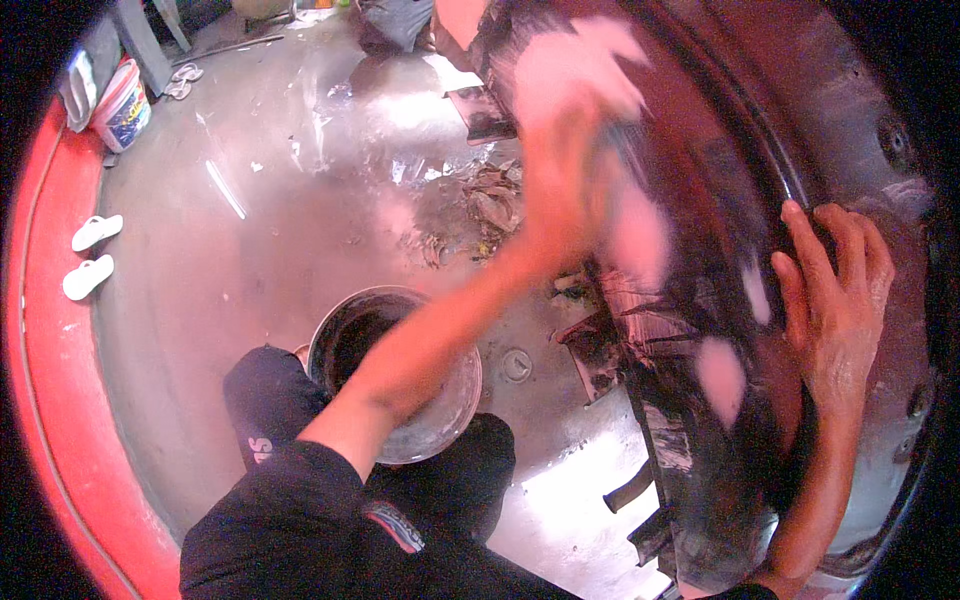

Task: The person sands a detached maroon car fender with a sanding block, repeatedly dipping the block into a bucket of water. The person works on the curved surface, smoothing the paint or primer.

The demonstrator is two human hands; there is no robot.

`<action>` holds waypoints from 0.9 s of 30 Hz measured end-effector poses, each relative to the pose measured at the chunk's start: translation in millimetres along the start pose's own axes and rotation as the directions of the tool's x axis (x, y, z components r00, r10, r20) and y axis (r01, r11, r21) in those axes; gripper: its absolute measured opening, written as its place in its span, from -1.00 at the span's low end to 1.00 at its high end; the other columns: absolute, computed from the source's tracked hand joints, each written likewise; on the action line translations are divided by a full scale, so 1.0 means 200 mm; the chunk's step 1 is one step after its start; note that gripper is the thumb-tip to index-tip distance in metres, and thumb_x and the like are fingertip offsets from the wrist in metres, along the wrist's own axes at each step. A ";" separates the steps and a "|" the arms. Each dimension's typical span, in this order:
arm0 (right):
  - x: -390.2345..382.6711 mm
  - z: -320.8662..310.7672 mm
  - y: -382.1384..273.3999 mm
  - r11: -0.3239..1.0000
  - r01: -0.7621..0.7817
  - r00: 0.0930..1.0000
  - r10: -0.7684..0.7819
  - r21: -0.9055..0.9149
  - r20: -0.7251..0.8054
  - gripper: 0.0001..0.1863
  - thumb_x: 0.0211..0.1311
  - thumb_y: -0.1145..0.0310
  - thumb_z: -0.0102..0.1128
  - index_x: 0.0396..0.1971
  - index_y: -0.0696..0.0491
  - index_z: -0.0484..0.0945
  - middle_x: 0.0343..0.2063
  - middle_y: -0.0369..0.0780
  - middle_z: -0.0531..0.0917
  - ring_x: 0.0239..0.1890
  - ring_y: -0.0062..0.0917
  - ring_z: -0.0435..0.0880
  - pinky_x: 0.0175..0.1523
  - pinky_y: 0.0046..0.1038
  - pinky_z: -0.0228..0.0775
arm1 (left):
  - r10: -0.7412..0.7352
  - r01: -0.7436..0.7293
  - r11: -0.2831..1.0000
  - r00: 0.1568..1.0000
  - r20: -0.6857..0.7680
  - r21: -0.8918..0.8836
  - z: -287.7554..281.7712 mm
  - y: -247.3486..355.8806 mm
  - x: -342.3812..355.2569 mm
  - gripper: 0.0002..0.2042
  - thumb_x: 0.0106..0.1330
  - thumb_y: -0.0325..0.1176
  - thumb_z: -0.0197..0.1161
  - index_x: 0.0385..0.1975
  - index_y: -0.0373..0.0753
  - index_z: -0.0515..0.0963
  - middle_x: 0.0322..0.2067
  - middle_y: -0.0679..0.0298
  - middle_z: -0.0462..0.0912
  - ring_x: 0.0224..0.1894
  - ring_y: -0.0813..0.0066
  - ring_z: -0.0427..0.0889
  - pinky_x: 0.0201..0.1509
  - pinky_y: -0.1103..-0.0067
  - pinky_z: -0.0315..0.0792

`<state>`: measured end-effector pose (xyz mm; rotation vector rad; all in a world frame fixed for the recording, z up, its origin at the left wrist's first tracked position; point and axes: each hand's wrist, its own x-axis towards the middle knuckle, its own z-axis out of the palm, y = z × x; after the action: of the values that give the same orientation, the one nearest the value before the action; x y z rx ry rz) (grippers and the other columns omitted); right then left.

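Head view, from the left: a curved red ledge (60, 350) borders the grey floor (250, 260), with white flip-flops (97, 233) lying at the foot of it and a plastic bucket (122, 108) in the upper left. At lower centre, a round basin (455, 400) sits between the dark-trousered knees, partly hidden by the left forearm (440, 340); dry leaves (492, 195) lie on the floor above it. In the upper centre, the left hand (570, 170) is blurred over a pink patch (555, 70); I cannot tell whether it holds something against the surface. That patch belongs to a dark red, bumper-like panel (720, 180), which fills the right half of the frame, its left edge lined with jutting tabs (628, 488). At right, the right hand (835, 290) rests on the panel beside its long ridge, fingers spread, gripping nothing. If the left hand pressed harder than the right one braces, the panel could probably rock or slide. Uneven pressure might gouge a patch's edge, a tab could snag the left sleeve (280, 510), and a dropped elbow might knock the basin.
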<state>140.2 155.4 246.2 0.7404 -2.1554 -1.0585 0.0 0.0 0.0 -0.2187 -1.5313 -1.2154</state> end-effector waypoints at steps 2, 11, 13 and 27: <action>-0.02 0.00 -0.01 1.000 -0.023 1.000 0.023 -0.005 0.011 -0.54 0.25 0.31 0.29 0.17 -0.13 0.58 0.11 -0.18 0.53 0.22 -0.16 0.41 0.32 -0.16 0.22 | 0.205 -0.188 0.971 0.973 0.107 -0.150 -0.05 0.22 -0.26 -0.45 0.15 -0.43 0.29 0.22 -0.31 0.43 0.17 -0.10 0.49 0.15 -0.12 0.49 0.19 0.12 0.34; 0.03 -0.02 -0.02 0.999 0.015 0.999 -0.013 0.034 -0.052 -0.55 0.16 0.32 0.33 0.10 -0.08 0.59 0.08 -0.20 0.53 0.18 -0.13 0.41 0.25 -0.13 0.29 | -0.226 0.232 0.972 0.966 -0.124 0.029 0.00 -0.23 0.35 -0.45 0.29 -0.42 0.20 0.29 -0.39 0.31 0.20 -0.16 0.43 0.20 -0.18 0.38 0.35 0.14 0.15; 0.02 -0.02 0.00 0.999 -0.006 1.000 0.007 0.045 -0.015 -0.56 0.21 0.31 0.30 0.12 -0.09 0.58 0.08 -0.20 0.53 0.21 -0.15 0.40 0.29 -0.15 0.25 | 0.023 -0.019 0.998 0.997 -0.077 0.061 0.01 -0.05 0.13 -0.44 0.28 -0.44 0.21 0.31 -0.38 0.30 0.21 -0.19 0.42 0.24 -0.17 0.37 0.34 0.14 0.17; 0.02 0.00 0.01 1.000 0.005 1.000 -0.006 0.016 0.029 -0.52 0.22 0.35 0.30 0.17 -0.05 0.54 0.11 -0.15 0.51 0.22 -0.12 0.38 0.32 -0.13 0.22 | 0.024 -0.015 0.996 0.993 -0.114 0.084 0.02 -0.05 0.16 -0.40 0.27 -0.37 0.26 0.31 -0.39 0.31 0.19 -0.17 0.42 0.25 -0.18 0.35 0.39 0.16 0.17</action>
<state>137.5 154.1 248.1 0.7432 -2.1891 -1.0625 -21.3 -15.3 21.2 -0.1069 -1.4730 -1.1275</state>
